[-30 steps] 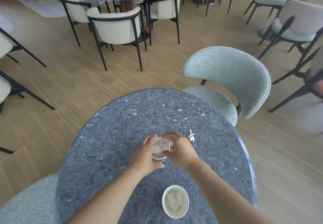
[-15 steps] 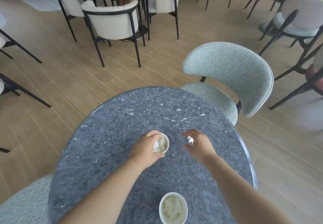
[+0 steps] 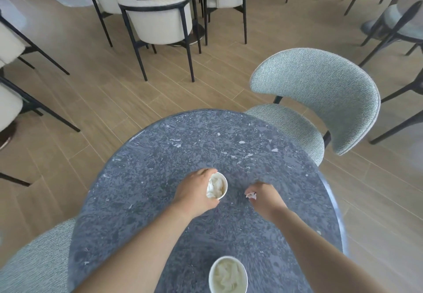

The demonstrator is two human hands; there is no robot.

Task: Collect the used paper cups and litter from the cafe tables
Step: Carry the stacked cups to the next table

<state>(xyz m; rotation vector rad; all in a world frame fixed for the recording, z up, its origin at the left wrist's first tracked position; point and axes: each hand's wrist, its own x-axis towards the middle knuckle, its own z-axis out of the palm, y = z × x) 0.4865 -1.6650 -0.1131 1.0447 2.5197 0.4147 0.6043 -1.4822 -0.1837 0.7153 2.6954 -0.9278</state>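
At the near rim of the round grey table (image 3: 142,201), closer to the person than either hand, one paper cup (image 3: 228,275) stands untouched, full of crumpled white paper. Left of the left forearm, one teal chair (image 3: 34,260) shows its seat.

Farther in are two hands. The left hand (image 3: 194,192) curls fingers and thumb round a second cup (image 3: 218,186), upright and also stuffed with paper. Just right of that cup, not touching it, the right hand (image 3: 266,199) pinches one small white scrap (image 3: 251,195) in its bent fingertips; whether the scrap is clear of the tabletop cannot be told. That makes two cups and one scrap.

Beyond the right hand a second teal chair (image 3: 320,95) is drawn up to the table. Farther still, cream armchairs (image 3: 158,20) ring another dark table.

A second ago both hands met at the held cup while the scrap lay on the table, right of the right hand. That hand then reached over it; now it has the scrap. The left hand's hold is unchanged.
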